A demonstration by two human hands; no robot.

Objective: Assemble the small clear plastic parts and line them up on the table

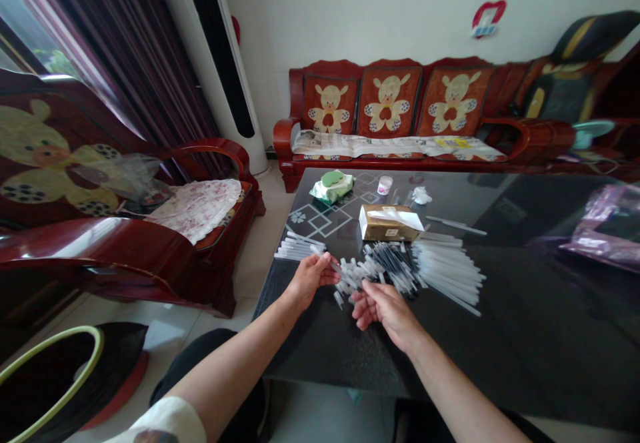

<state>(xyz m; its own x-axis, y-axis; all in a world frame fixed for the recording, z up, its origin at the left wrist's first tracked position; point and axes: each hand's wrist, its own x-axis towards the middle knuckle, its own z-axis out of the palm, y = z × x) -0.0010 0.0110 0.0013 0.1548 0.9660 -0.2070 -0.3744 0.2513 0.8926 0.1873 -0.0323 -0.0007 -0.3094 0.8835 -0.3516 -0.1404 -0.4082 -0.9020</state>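
My left hand (311, 281) pinches a slim translucent pen (334, 266) between thumb and fingers, above the dark table. A bundle of similar pens (299, 247) lies just beyond it. My right hand (384, 308) is at the near edge of a pile of small clear pen caps (356, 271). Its thumb and forefinger are pressed together; whatever is between them is too small to make out. Behind that hand lie many thin black-tipped pen refills (393, 261). Farther right, long translucent pen barrels (447, 271) are fanned out.
A tissue box (387, 224) stands behind the refills. Beyond it are a green wipes pack (333, 187), a small white tub (385, 185) and a crumpled tissue (421, 195). Purple plastic packaging (607, 226) lies at the right. A bin (95, 363) stands on the floor at left.
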